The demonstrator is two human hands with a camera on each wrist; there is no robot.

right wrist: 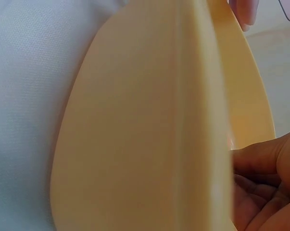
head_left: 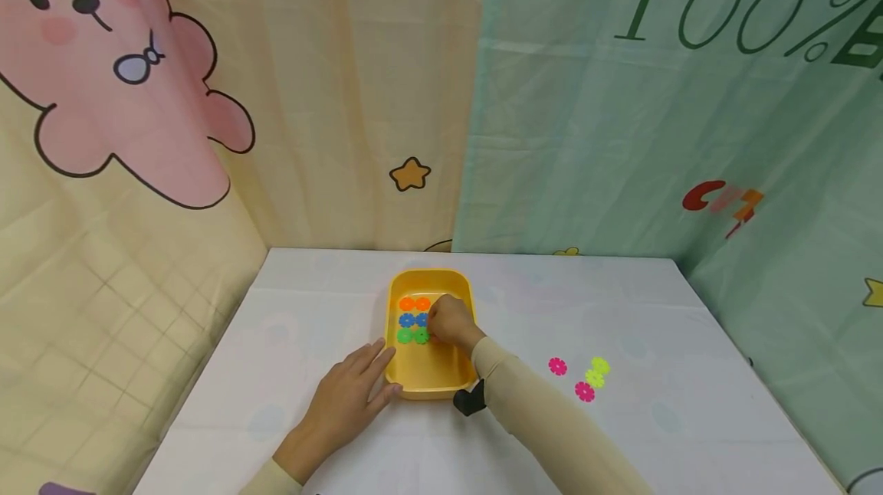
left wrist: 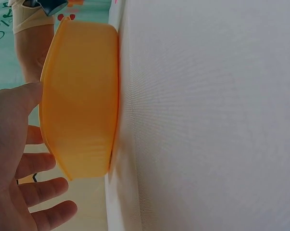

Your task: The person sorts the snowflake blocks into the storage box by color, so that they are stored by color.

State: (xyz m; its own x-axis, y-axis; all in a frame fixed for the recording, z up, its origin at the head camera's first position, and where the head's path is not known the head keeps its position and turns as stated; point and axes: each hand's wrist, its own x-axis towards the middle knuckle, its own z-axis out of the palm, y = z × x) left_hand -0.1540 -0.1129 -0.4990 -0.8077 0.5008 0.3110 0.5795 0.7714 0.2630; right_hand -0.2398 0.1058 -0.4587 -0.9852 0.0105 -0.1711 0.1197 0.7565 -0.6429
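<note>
Hand work at a yellow tray, whose middle is serving as the dial's centre, with twelve o'clock pointing away from the person. Nearest, at eight o'clock, the left hand is lying with fingers loosely spread, its thumb meeting the rim; it is probably steadying the tray, and light contact without pushing would be serving best. Between three and four o'clock, two pink pieces and two yellow pieces are lying loose on the white desk. Inside the tray, two green pieces are resting near nine o'clock. Just beyond, the right hand is reaching over the rim from four o'clock, its fingers curling down beside two blue pieces at ten o'clock and partly covering one; its fingertips are hiding from every view, so whether they are pinching a piece one cannot tell. Such close work seems to be calling for fingertips working straight down and lifting away vertically, since a sideways knuckle could be knocking neighbours askew. Farther, at eleven o'clock, two orange pieces are lying side by side, offering a guide for spacing. Beyond the desk, a curtain is hanging at twelve.
</note>
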